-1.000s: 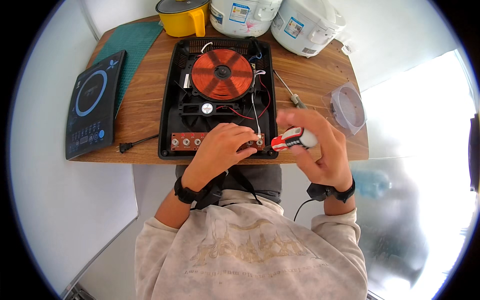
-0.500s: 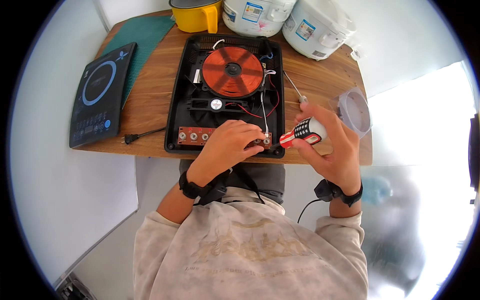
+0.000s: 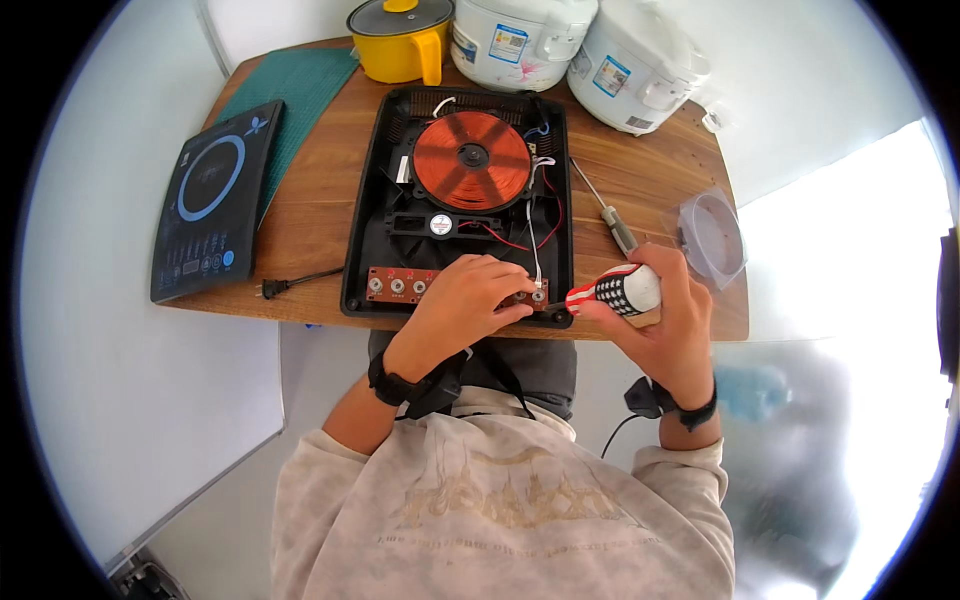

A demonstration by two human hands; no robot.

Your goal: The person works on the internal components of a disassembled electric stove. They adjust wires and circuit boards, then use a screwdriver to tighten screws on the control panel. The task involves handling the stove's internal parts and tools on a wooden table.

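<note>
The opened black base of an induction cooker (image 3: 363, 215) lies before me, with a round copper coil (image 3: 505, 165) in its upper half. Along its near edge runs a reddish-brown circuit board (image 3: 398, 285) with several round buttons. My left hand (image 3: 462, 305) is closed over the board's right part, thumb on the near side and fingers on the far side, covering its middle. A white cable (image 3: 536, 255) meets the board close to my fingertips. My right hand (image 3: 680, 335) grips a screwdriver (image 3: 630, 292) by its thick red, white and black handle. Its dark shaft points left at the board's right end.
A second screwdriver (image 3: 618, 230) lies right of the base, and a clear plastic tub (image 3: 712, 240) beyond it. A black glass cooktop panel (image 3: 210, 200) rests partly on a green mat (image 3: 300, 90). A power plug (image 3: 272, 288), yellow pot (image 3: 400, 55) and two white cookers (image 3: 525, 45) surround the base.
The whole scene has shifted slightly down in view. My right hand has tilted the screwdriver flatter and drawn away from the loose screwdriver, whose handle now shows. My left hand stays on the board.
</note>
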